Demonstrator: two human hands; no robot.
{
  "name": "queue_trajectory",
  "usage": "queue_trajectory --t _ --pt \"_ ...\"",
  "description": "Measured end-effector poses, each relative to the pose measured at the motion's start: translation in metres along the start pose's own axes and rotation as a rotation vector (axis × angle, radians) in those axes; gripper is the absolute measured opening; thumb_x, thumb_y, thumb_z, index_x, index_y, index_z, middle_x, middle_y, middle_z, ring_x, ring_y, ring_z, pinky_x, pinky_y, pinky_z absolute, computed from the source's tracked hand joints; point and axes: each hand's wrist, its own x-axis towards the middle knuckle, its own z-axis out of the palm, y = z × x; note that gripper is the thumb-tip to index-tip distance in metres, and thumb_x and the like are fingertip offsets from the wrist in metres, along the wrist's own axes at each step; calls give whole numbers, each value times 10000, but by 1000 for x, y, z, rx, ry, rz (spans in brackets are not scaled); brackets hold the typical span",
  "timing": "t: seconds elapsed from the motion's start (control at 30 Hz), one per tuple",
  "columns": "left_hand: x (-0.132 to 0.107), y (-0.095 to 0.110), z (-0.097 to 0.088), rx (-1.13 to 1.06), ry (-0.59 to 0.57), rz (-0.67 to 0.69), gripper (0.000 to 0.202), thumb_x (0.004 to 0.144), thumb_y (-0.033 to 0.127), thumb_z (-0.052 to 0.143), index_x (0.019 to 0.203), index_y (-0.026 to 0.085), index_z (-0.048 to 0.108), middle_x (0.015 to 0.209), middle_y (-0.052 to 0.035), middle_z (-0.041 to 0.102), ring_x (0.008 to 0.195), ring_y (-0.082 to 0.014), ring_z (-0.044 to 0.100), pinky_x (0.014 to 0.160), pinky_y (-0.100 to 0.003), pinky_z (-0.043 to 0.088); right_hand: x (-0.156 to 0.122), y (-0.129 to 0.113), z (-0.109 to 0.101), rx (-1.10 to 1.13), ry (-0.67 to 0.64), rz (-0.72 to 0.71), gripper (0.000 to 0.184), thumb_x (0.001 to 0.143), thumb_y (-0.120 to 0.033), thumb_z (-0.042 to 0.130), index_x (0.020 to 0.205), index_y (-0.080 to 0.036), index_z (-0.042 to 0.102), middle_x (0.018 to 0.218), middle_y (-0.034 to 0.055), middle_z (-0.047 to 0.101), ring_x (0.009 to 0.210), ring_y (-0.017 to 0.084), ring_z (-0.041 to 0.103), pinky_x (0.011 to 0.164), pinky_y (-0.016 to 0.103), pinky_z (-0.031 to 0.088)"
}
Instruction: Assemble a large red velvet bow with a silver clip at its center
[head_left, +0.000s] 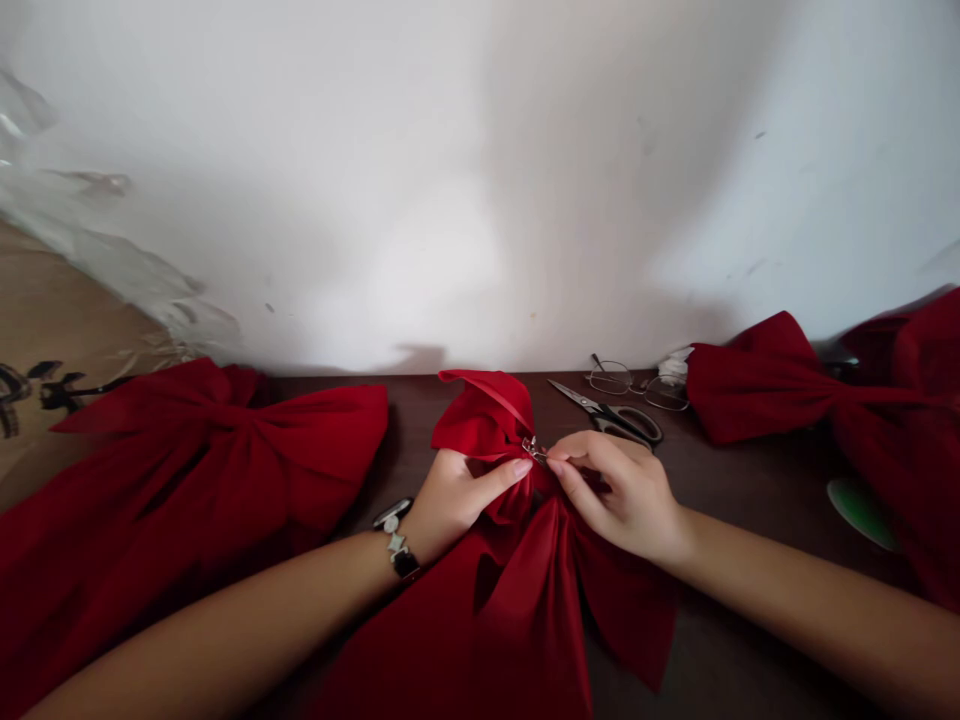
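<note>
Two hands, left [457,500] and right [622,500], pinch a red bow [510,600]; black lettering [37,390] unreadable.

This is a small craft workspace, though whether it sits in a home or a workshop cannot be told. A dark wooden tabletop [720,630] stands against a scuffed white wall [480,200]. Large red fabric bows [187,470] crowd the tabletop, with scissors [609,417] and glasses [637,385] nearby. Cardboard [45,300] and clear plastic [97,240] lie at the left.
</note>
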Motion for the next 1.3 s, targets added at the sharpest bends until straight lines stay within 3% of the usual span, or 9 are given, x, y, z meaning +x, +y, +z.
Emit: queue_trajectory --t 0.1,0.3,0.47,0.57,0.67,0.73,1.0,1.17,1.3 --pt "-1 1 1 -78 -9 -38 184 679 283 746 773 153 654 791 -26 692 740 -168 620 753 -300 493 0 -1 0 3 -15 -40 102 875 -121 505 841 -200 560 746 17 678 652 119 644 623 216 507" --pt "-1 -2 3 -119 21 -90 226 704 296 733 859 141 675 906 -46 704 813 -168 626 780 -282 485 0 -1 -2 -6 -13 -69 109 861 -98 512 853 -197 557 747 28 679 615 123 616 590 232 486" --pt "0 -3 5 -246 76 -141 264 659 368 759 750 141 660 774 -21 698 718 -154 618 702 -261 477 -1 1 -3 -53 -28 -108 113 853 -105 512 877 -197 571 714 23 665 609 127 618 574 231 487" --pt "0 -4 6 -275 100 -174 256 649 362 760 724 144 651 684 -3 677 694 -154 615 685 -259 471 -1 1 -5 -147 -53 -247 127 856 -99 512 917 -190 576 708 34 676 689 155 666 601 238 520" --pt "1 -5 7 -300 95 -198 229 633 319 759 749 143 668 715 -16 694 742 -169 629 709 -266 472 0 1 -8 -288 -84 -439 126 863 -102 522 940 -178 585 707 41 694 747 184 692 608 253 547" --pt "1 -6 7 -329 88 -211 213 614 273 758 768 150 679 719 -14 698 771 -179 639 728 -271 474 1 0 -9 -337 -95 -483 112 864 -99 529 935 -161 590 710 49 701 739 190 695 606 258 557" --pt "3 -17 5 -371 42 -217 82 658 204 722 687 143 675 690 -8 687 789 -175 632 819 -302 473 2 8 -3 -270 -136 -324 153 900 -102 441 863 -180 566 727 47 692 682 151 678 625 235 548" --pt "3 -12 1 -374 -58 -265 137 723 244 696 815 143 702 813 -29 710 773 -157 625 819 -298 473 -1 18 2 -137 -142 -197 117 896 -109 447 869 -180 536 762 46 681 665 131 648 618 223 510" --pt "2 -3 0 -266 19 -354 157 678 279 738 659 131 691 652 -8 680 642 -135 588 723 -267 469 -4 23 3 -94 -90 -138 93 873 -108 484 864 -187 533 729 23 661 629 115 623 600 207 478"
